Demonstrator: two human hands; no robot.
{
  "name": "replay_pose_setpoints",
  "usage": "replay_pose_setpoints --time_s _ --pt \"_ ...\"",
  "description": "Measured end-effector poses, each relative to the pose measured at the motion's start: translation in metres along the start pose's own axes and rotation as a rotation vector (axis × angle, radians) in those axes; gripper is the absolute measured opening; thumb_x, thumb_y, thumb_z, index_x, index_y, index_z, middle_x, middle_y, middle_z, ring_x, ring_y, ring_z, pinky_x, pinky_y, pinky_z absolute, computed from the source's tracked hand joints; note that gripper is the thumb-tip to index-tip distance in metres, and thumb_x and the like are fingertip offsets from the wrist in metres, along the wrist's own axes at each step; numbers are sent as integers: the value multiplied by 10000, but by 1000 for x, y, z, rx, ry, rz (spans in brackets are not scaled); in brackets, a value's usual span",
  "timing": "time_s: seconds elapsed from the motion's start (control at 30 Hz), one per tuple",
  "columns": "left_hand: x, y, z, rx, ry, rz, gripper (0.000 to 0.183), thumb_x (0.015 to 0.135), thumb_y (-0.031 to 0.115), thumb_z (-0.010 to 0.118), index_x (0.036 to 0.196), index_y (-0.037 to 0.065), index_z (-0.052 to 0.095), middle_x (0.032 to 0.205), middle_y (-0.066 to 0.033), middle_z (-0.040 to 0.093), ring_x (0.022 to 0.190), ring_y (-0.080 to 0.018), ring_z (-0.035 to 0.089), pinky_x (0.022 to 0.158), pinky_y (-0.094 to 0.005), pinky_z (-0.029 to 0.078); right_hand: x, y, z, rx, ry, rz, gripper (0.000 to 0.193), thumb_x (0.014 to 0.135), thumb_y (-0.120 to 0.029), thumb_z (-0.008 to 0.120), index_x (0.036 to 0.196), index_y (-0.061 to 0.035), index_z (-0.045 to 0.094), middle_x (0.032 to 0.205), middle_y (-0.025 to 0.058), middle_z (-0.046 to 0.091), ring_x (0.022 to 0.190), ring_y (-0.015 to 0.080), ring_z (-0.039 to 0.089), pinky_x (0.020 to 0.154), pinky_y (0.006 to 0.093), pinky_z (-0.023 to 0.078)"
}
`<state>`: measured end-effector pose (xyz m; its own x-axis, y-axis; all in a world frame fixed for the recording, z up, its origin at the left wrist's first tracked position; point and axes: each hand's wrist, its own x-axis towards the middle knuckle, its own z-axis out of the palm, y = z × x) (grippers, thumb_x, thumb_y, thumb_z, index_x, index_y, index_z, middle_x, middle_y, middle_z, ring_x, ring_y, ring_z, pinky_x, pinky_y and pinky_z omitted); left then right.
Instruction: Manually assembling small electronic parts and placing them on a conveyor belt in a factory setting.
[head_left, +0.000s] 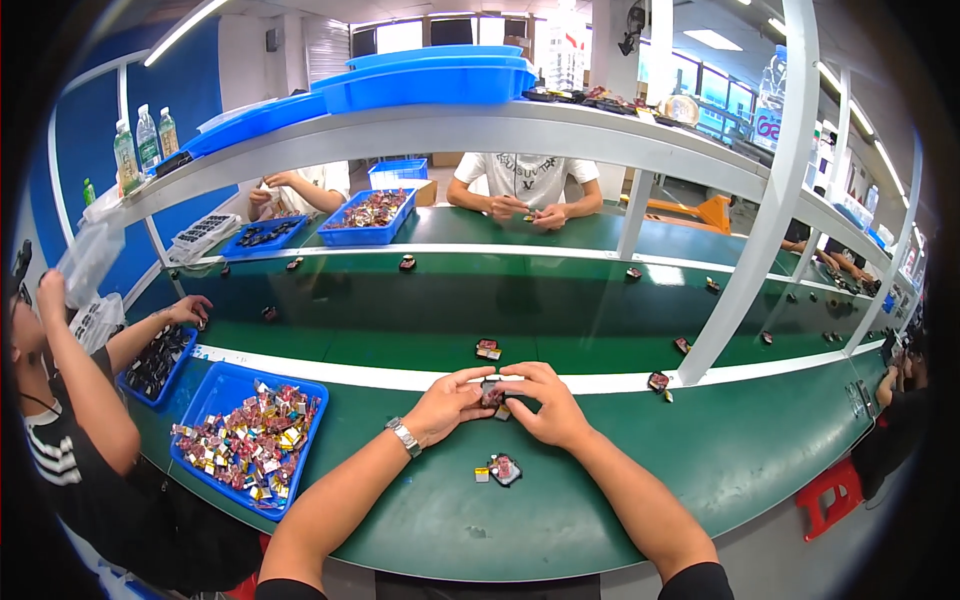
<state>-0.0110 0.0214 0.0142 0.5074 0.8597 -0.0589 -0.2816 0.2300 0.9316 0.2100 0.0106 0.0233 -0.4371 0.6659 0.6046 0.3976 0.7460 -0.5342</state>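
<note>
Between the fingertips of both hands is a small dark casing with a reddish part inside (491, 394), a yellow-and-white tag hanging below it. My left hand (440, 408), with a metal watch at the wrist, grips its left side. My right hand (549, 406) pinches it from the right, fingers curled over the top. My fingers partly hide the piece. Nearer to me on the green bench lies a similar dark-cased piece (506, 470) with a tag at its left. Just beyond my hands, another such piece (488, 349) rests on the green conveyor belt (560, 310).
Left of my forearm stands a blue tray (314, 435) heaped with small reddish, tagged parts. Beside a co-worker (75, 430) is a blue bin of black casings (155, 365). A white slanted post (745, 240) rises at right, beneath an overhead shelf (420, 135). Across sits another person (525, 185).
</note>
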Motion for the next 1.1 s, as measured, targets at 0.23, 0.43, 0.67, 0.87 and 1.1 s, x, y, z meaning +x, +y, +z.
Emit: replay_pose_setpoints --time_s 0.23,0.43,0.67,0.87,1.1 --pt "-4 -8 9 -19 76 53 307 1015 56 458 1317 12 490 1212 -104 606 1103 -188 619 969 -342 539 4 -4 13 -226 87 -126 278 742 -60 752 1009 -99 687 1193 83 593 1152 306 537 949 418 473" --pt "-5 -10 10 38 65 69 309 999 52 489 1306 15 491 1206 -113 611 1101 -189 619 974 -349 531 6 -2 3 -218 -33 -148 233 710 -41 776 868 -83 609 1215 108 560 1182 328 518 978 426 453" --pt "-5 -14 11 69 77 63 316 990 12 485 1306 17 496 1223 -119 609 1107 -195 620 983 -350 527 3 3 3 -216 -65 -156 189 732 -78 769 890 -86 665 1228 104 561 1182 320 521 981 419 455" --pt "-6 -12 10 38 -19 85 379 957 -12 526 1332 11 477 1246 -123 597 1126 -196 611 1003 -355 515 1 0 7 -96 -38 -34 88 806 -101 712 880 -80 670 1187 94 588 1176 304 523 980 406 455" --pt "-7 -11 7 62 -64 110 434 934 -33 548 1357 8 458 1237 -118 602 1124 -181 607 992 -350 520 2 -3 8 -23 -44 52 65 817 -110 679 852 -58 662 1195 97 595 1189 304 513 1003 406 438"
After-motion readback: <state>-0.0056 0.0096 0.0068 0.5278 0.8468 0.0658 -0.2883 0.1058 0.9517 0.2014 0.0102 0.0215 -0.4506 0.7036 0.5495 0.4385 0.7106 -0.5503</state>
